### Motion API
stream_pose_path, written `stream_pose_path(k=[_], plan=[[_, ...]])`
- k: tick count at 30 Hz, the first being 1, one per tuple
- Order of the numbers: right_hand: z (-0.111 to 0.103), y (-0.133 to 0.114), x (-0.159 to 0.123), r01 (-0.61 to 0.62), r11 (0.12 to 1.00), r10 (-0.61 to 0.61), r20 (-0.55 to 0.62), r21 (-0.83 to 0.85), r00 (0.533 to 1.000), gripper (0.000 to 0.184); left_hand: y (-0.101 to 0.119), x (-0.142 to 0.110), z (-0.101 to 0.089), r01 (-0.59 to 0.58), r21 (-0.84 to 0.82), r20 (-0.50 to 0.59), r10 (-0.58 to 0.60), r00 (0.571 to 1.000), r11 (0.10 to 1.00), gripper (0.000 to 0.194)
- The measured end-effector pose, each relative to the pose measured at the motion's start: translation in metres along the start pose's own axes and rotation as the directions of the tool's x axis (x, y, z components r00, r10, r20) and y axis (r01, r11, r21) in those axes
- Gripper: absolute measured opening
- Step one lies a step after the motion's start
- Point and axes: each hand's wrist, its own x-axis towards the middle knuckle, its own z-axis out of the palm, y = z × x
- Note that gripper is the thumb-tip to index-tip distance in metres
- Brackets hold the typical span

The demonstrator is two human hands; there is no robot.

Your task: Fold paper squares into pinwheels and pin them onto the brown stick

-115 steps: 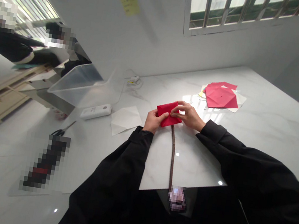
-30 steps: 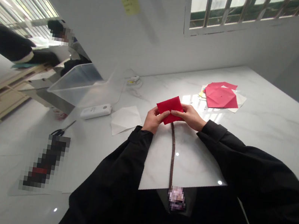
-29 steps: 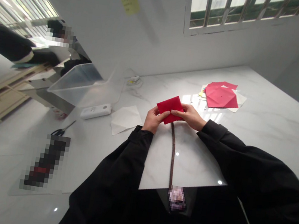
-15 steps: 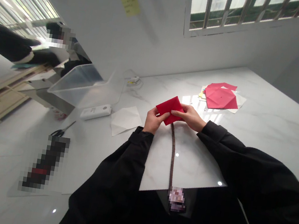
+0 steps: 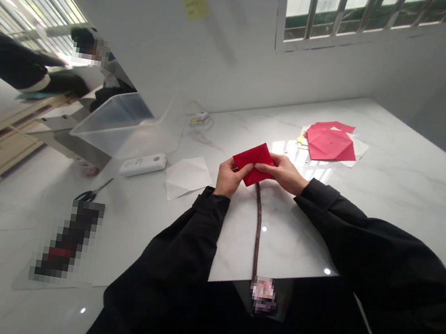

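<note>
1. Head view, and the action centres on the folded red paper point(image 5: 252, 163), held between both hands just above the bench point(image 5: 415, 180); whether it touches the surface can't be told.
2. The left hand point(image 5: 228, 178) has a closed grip on the paper's near edge, fingers curled around it and thumb pressing on the red face.
3. The right hand point(image 5: 283, 174) comes in from the other side, its grip also closed on the paper, with the fingers stretched towards the left hand.
4. Nice control here: opposite sides are pinched, the square stays flat, and no crumpling shows.
5. Directly below the red paper, a dark cord point(image 5: 258, 229) runs towards the person's body.
6. Left of the red paper lie a creased white sheet point(image 5: 187, 178) and a white plastic device point(image 5: 142, 164), with a clear plastic bin point(image 5: 115, 122) farther off.
7. Right of it, farther along the bench, sits a pink paper sheet point(image 5: 330, 144).
</note>
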Motion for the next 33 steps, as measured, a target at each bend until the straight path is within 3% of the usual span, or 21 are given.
stream_pose_path(k=[9,14,16,18,20,22,24,27,30,33], plan=[[-0.001,-0.001,0.000,0.034,0.998,-0.035,-0.021,-0.047,0.999,0.049,0.004,-0.003,0.005,-0.001,-0.033,0.050,0.003,0.999,0.999,0.060],[-0.011,-0.006,0.004,0.002,1.000,-0.002,0.000,0.003,1.000,0.048,0.014,-0.002,0.000,0.131,-0.101,0.055,-0.126,0.991,0.986,0.073],[-0.025,-0.010,0.007,0.013,0.999,-0.013,0.008,0.048,1.000,0.046,0.015,0.000,-0.007,0.153,-0.051,0.029,-0.152,0.988,0.987,0.074],[-0.043,-0.014,0.009,-0.012,0.997,0.009,0.038,0.082,0.999,0.044,0.014,0.002,-0.012,0.127,0.148,-0.016,-0.126,0.992,0.981,0.062],[-0.060,-0.016,0.011,-0.084,0.993,0.074,0.115,0.087,0.991,0.043,0.013,0.003,-0.012,0.086,0.449,-0.052,-0.070,0.996,0.889,0.046],[-0.074,-0.016,0.011,-0.159,0.986,0.144,0.207,0.057,0.968,0.041,0.013,0.002,-0.007,0.039,0.700,-0.027,-0.028,0.999,0.713,0.035],[-0.080,-0.012,0.011,-0.199,0.980,0.187,0.270,0.018,0.945,0.041,0.016,-0.001,0.003,-0.044,0.824,0.068,-0.022,0.997,0.565,0.039],[-0.082,-0.007,0.011,-0.190,0.982,0.184,0.302,-0.011,0.935,0.042,0.022,-0.005,0.014,-0.171,0.880,0.210,-0.040,0.977,0.444,0.055],[-0.080,-0.006,0.011,-0.151,0.988,0.152,0.309,-0.026,0.939,0.044,0.025,-0.004,0.013,-0.154,0.864,0.217,-0.079,0.973,0.479,0.054],[-0.077,-0.008,0.012,-0.122,0.989,0.143,0.311,-0.085,0.939,0.046,0.023,0.002,0.004,0.004,0.712,0.147,-0.154,0.977,0.702,0.048]])
